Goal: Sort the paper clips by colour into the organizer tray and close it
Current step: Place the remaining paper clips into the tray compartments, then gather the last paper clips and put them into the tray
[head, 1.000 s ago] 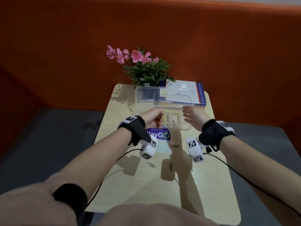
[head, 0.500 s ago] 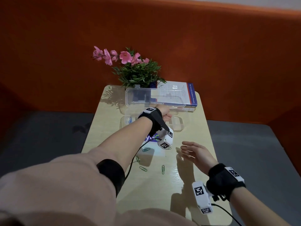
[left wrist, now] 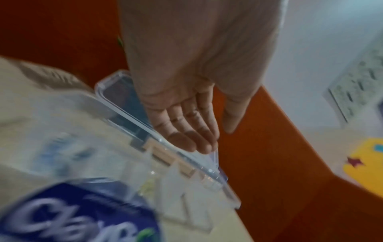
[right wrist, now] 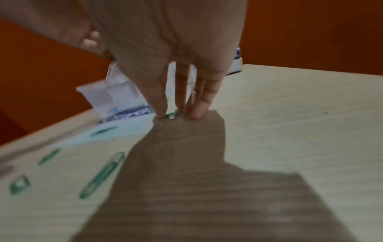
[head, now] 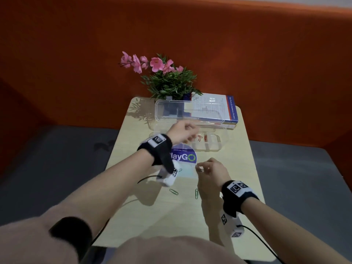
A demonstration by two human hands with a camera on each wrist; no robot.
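The clear organizer tray (head: 221, 144) sits mid-table with its lid (head: 171, 113) standing open behind it. Two red paper clips (head: 202, 138) lie in one of its compartments. My left hand (head: 190, 130) hovers over the tray; in the left wrist view my left hand (left wrist: 217, 135) shows straight fingers holding nothing, beside the lid's edge (left wrist: 128, 117). My right hand (head: 200, 168) is down on the table nearer me. Its straight fingertips (right wrist: 196, 113) press on a green paper clip (right wrist: 172, 115), with the thumb held apart. More green clips (head: 173, 191) (right wrist: 103, 173) lie loose on the table.
A purple-labelled wipes pack (head: 183, 157) lies between the tray and the loose clips. A book (head: 219, 107) and a pot of pink flowers (head: 163, 77) stand at the table's far end. An orange wall runs behind. Cables trail from both wrists.
My right hand drew back from the tray and came down on a green clip by the wipes pack. My left hand stayed over the tray and its fingers straightened.
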